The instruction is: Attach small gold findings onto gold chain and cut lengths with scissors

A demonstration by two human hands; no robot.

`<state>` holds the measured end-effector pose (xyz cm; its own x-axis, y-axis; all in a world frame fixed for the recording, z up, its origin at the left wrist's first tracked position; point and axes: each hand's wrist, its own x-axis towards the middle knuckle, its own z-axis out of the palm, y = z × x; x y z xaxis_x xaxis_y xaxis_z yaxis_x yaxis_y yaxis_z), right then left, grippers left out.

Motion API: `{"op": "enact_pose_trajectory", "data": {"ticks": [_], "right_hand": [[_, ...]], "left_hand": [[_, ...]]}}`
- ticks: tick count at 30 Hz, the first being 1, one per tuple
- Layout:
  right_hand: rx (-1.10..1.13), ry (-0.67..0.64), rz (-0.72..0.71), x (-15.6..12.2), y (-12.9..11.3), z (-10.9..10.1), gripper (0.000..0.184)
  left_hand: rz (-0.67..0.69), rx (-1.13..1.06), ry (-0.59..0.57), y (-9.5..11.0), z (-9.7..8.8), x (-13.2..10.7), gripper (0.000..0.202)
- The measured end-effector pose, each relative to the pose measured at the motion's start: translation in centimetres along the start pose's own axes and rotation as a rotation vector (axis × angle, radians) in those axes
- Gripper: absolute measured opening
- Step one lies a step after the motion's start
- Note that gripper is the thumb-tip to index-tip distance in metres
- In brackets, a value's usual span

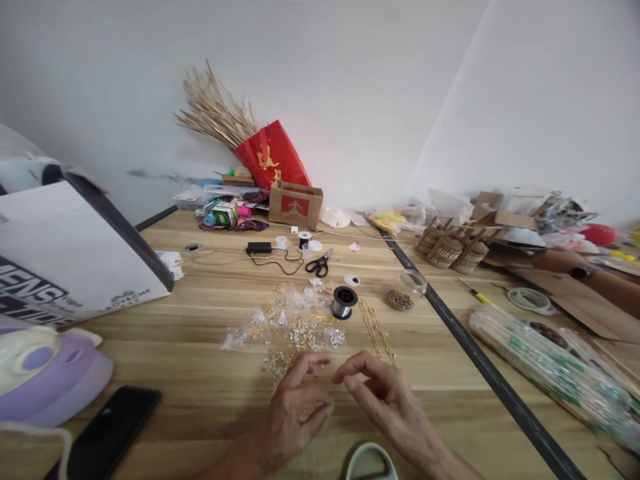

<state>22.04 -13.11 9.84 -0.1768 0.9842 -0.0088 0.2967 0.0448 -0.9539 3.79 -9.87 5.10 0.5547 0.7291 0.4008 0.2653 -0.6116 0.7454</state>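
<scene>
My left hand (297,403) rests on the wooden table (210,373) with its fingers curled in a pinch, and small gold bits lie in its palm. My right hand (375,393) is just to its right, thumb and forefinger pinched together near the left fingertips; what they hold is too small to make out. Just beyond both hands lies a scatter of small gold and silver beads and findings (295,327), some in clear bags. A spool of thin wire (343,301) stands behind the scatter, and a gold chain (376,330) lies to its right.
Black scissors (319,265), a small jar of beads (405,293), a black phone (107,430), a white shopping bag (70,260) and a purple mask (45,373) are about. A bundle of sticks (550,363) lies at the right. Another person's arm (590,277) reaches in at far right.
</scene>
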Motion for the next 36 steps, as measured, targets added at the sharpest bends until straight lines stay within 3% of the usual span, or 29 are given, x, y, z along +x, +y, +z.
{"op": "enact_pose_trajectory", "data": {"ticks": [4, 7, 16, 22, 28, 36], "right_hand": [[0.281, -0.279, 0.113, 0.7, 0.6, 0.7, 0.031], [0.401, -0.359, 0.148, 1.4, 1.3, 0.9, 0.033], [0.500, -0.391, 0.176, 2.6, 3.4, 0.4, 0.026], [0.442, -0.338, 0.149, 2.8, 3.6, 0.5, 0.025], [0.336, -0.366, 0.125, 2.6, 3.7, 0.2, 0.022], [0.253, -0.395, 0.096, 3.0, 3.7, -1.6, 0.025]], "left_hand": [[0.101, 0.071, 0.032, 0.1, 0.2, -0.6, 0.017], [0.107, 0.068, 0.034, 0.0, 0.3, -0.7, 0.018], [0.107, -0.016, 0.162, -0.8, 0.4, -0.2, 0.019], [0.094, 0.007, 0.158, -0.7, 0.1, 0.1, 0.015], [0.096, -0.005, 0.144, -0.8, 0.1, 0.3, 0.013], [0.003, -0.140, 0.183, -1.6, -0.6, 0.8, 0.011]]}}
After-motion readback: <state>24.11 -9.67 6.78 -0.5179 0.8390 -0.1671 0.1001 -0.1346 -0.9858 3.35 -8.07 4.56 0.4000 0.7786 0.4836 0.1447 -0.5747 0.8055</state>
